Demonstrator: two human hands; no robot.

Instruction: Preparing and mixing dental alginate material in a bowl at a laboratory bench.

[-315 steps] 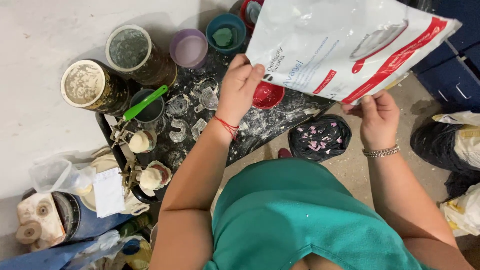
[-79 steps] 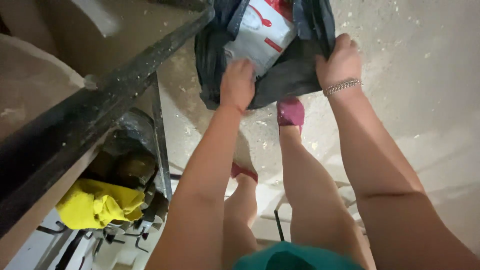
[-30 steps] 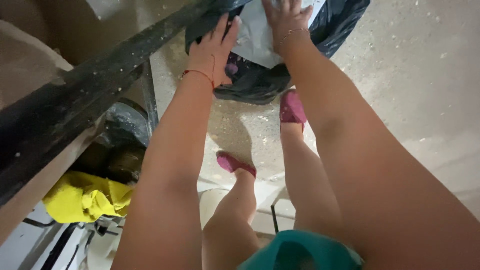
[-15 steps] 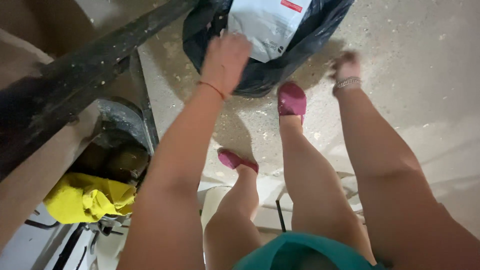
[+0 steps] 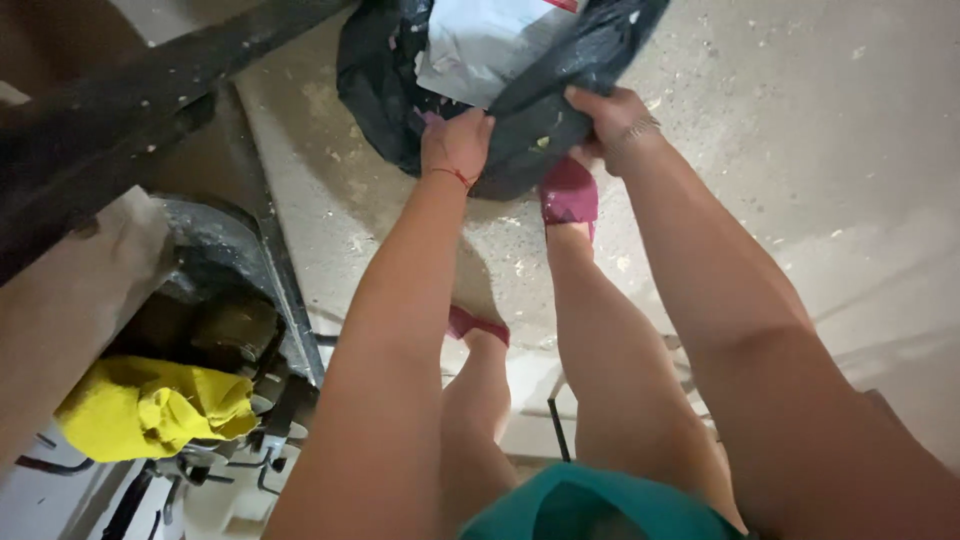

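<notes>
Below, both hands — left (image 5: 455, 143), right (image 5: 603, 112) — pinch the black bag's (image 5: 380, 90) rim, white pouch (image 5: 480, 45) inside.

left hand (image 5: 457, 142) gripping, right hand (image 5: 608, 118) gripping

Head view: my only camera, worn on the head, facing steeply down past both arms and legs to the floor (image 5: 800, 150).
Range: close; forearms fill the frame.
Shared coverage: none, single view.
</notes>
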